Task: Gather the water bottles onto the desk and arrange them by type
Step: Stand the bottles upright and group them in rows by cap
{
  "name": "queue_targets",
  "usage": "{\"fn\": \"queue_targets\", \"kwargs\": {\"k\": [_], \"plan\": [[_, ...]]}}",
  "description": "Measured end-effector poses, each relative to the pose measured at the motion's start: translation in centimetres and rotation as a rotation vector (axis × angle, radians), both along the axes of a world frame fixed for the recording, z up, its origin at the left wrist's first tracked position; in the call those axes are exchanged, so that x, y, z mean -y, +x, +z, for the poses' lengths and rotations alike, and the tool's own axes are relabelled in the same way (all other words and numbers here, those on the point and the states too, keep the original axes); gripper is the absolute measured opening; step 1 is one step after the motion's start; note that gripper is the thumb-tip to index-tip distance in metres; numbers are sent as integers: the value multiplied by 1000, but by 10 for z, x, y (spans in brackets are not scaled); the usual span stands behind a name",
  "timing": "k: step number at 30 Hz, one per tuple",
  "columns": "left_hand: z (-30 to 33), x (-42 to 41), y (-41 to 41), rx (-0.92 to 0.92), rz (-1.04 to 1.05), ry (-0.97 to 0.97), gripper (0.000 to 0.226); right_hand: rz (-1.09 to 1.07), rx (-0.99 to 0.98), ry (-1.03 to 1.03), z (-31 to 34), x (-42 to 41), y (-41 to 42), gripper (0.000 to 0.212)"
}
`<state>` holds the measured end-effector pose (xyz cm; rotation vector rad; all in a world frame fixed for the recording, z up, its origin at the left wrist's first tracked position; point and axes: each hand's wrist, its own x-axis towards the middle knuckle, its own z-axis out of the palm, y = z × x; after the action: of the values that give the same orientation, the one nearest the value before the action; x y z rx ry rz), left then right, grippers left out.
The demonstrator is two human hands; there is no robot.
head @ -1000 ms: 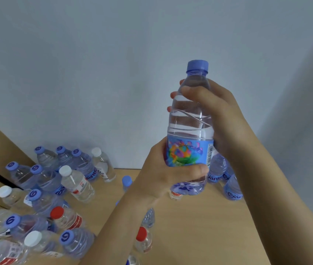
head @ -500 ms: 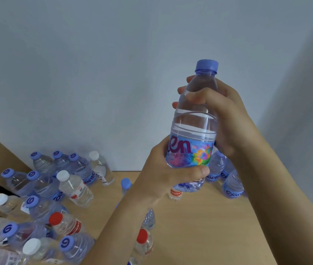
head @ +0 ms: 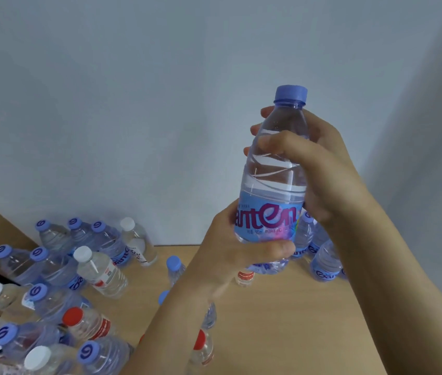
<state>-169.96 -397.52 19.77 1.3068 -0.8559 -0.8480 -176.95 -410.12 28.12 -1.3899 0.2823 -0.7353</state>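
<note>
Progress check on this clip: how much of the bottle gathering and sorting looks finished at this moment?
Gathering looks well advanced: many bottles already stand on the desk. Sorting is not: the left cluster mixes blue-capped, white-capped and red-capped bottles. In hand: a blue-capped Ganten bottle, left hand gripping the label, right hand the shoulder. It seems headed for the Ganten bottles at right.

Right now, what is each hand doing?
Left hand: closed around the label of the blue-capped bottle.
Right hand: closed around the same bottle's upper body.
</note>
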Motion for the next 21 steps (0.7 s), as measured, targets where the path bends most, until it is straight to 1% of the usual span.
{"fn": "queue_targets", "kwargs": {"k": [2, 4, 6, 7, 9, 12, 17, 21], "plan": [[1, 0, -2, 6, 39, -25, 58, -25, -8, -16, -1, -1, 0, 31], [2, 2, -9, 69, 136, -61, 51, -125, -14, -62, -4, -5, 2, 26], [2, 6, -15, 155, 253, -74, 51, -198, -3, -90, -6, -8, 3, 27], [1, 6, -16, 169, 278, -75, 53, -199, 2, -89, -7, -9, 4, 27], [1, 6, -15, 166, 260, -66, 54, -143, 16, -78, -7, -7, 2, 23], [2, 5, -11, 80, 127, -55, 50, -39, 56, -42, -7, 1, -2, 18], [-2, 10, -16, -14, 39, -38, 44, 22, 41, -14, -13, 14, -9, 29], [-11, 16, -24, -28, 62, -16, 46, 28, 17, -20, -23, 22, -17, 29]]}}
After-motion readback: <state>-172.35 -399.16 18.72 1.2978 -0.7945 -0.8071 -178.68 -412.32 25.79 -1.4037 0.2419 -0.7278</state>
